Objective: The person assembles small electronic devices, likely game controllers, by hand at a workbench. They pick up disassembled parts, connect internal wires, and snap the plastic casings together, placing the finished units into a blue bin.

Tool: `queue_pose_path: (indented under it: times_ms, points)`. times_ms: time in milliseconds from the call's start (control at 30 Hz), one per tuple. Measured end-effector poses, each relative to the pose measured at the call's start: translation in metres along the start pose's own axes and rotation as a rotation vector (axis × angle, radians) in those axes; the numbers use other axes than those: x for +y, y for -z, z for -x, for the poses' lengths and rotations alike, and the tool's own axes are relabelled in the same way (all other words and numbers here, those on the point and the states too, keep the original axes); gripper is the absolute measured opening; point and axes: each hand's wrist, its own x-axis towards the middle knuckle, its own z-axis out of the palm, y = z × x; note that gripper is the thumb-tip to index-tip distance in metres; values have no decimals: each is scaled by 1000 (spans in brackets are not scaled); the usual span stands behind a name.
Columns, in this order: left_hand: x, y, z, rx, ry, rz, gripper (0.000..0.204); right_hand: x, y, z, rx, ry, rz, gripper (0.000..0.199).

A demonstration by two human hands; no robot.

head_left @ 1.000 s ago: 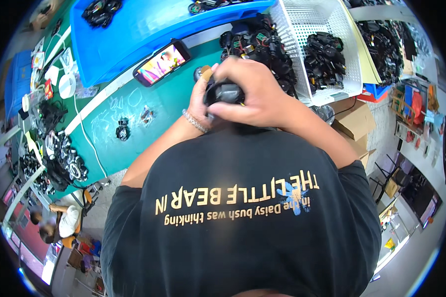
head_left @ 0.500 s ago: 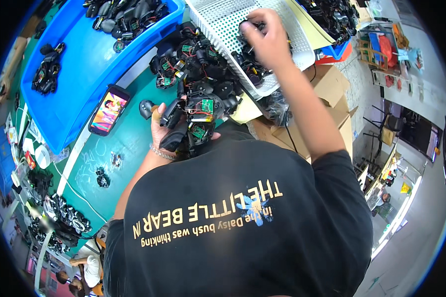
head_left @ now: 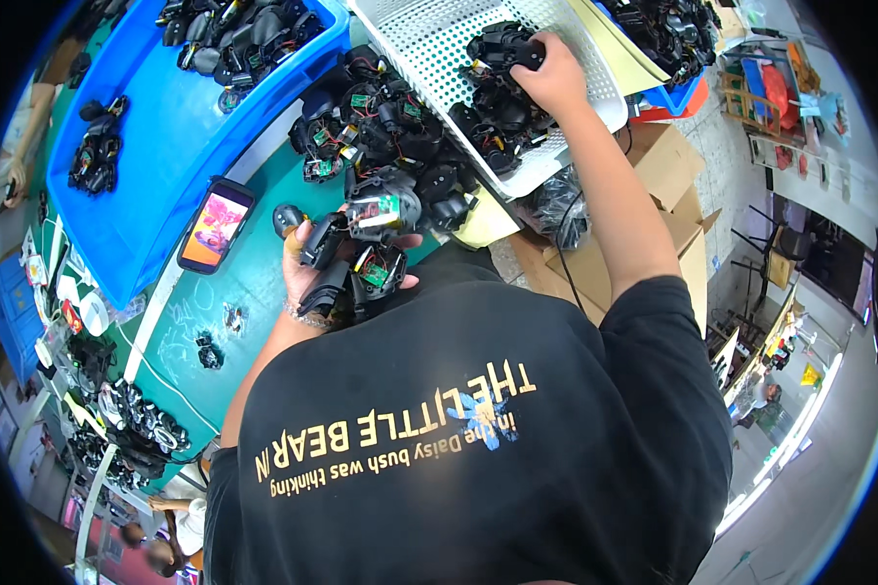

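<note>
My left hand [head_left: 296, 276], palm up and fingers curled, cradles several black plastic housings [head_left: 373, 273] with green circuit boards and thin wires exposed. Inside a white perforated basket [head_left: 424, 49], my right hand [head_left: 561, 80] grips a rounded black housing [head_left: 528, 53] between thumb and fingers. More black housings [head_left: 498, 112] lie under and beside it in the basket. Between my hands, a heap of similar housings [head_left: 395, 122] with green boards rests on the green table. One small black cap-like part [head_left: 287, 216] sits beside my left thumb.
A large blue tray [head_left: 151, 156] with black parts takes up the far left. A phone [head_left: 215, 226] with a lit screen leans by its edge. Cardboard boxes [head_left: 658, 234] stand right of the table, and a blue bin [head_left: 675, 96] of parts is at far right.
My right hand has moved slightly down and right in the basket, showing the housings there. My left hand has shifted a little left with its housings, and they have tilted.
</note>
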Motion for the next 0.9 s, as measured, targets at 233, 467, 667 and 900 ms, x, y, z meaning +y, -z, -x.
queue_pose_path:
  times_ms: [233, 467, 667, 900]
  points:
    - [2, -22, 1, -238, 61, -107, 70, -51, 82, 27, -313, -84, -1424, 50]
    - [5, -27, 9, -242, 42, -211, 75, -130, 99, 43, -635, 65, -2007, 67]
    - [7, -24, 26, -214, -10, -151, 84, -173, 97, 50, -915, 116, -2160, 67]
    - [10, -18, 39, -265, -52, -159, 82, -194, 100, 47, -891, 385, -1928, 68]
